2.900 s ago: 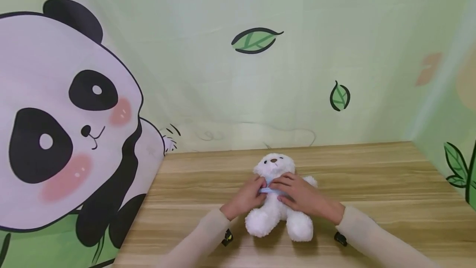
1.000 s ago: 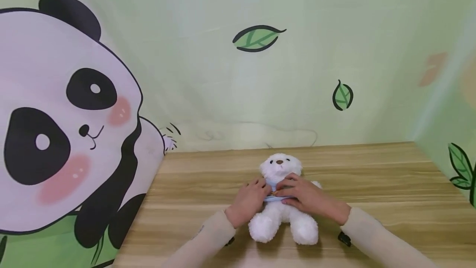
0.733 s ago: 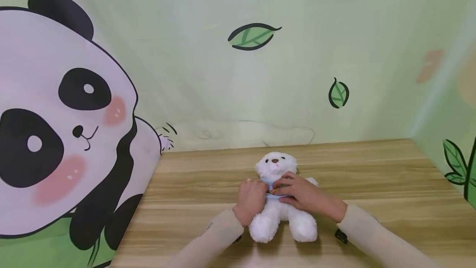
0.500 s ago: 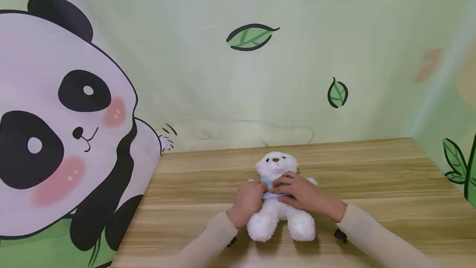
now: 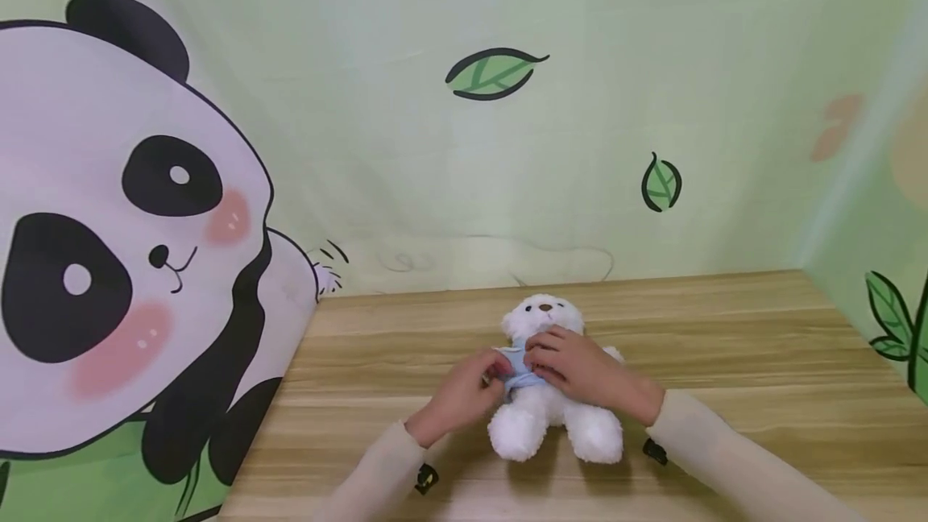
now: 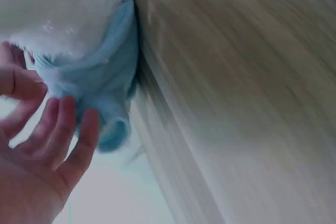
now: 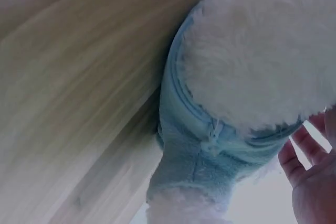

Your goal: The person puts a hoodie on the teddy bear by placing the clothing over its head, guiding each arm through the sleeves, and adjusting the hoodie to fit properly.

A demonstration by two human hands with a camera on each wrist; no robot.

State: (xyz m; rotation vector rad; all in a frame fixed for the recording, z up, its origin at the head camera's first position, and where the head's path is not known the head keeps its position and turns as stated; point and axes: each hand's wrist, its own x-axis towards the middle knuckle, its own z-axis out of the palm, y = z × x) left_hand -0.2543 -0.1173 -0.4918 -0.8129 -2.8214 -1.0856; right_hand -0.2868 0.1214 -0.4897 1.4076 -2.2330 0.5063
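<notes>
A white plush teddy bear [image 5: 532, 417] lies on its back on the table, head at the far end, wearing a light-blue shirt [image 5: 518, 369]. My left hand [image 5: 464, 389] is at the bear's left side in the head view. In the left wrist view its fingers [image 6: 65, 124] are loosely bent and touch the cloth beside a limp blue sleeve [image 6: 113, 132]; no plush arm shows in that sleeve's opening. My right hand [image 5: 590, 373] holds the shirt front, its fingertips partly hidden. The right wrist view shows a white plush arm [image 7: 184, 208] coming out of the other sleeve [image 7: 191, 163].
The wood-grain table [image 5: 739, 353] extends to both sides of the bear. Behind it hangs a pale green backdrop [image 5: 391, 159] with a panda and leaves. Small black devices [image 5: 426, 478] show beneath both wrists.
My left hand, earlier bunched close over the shirt's side, has drawn back to the left and loosened, showing more blue cloth. My right hand stays on the chest, shifted slightly upward.
</notes>
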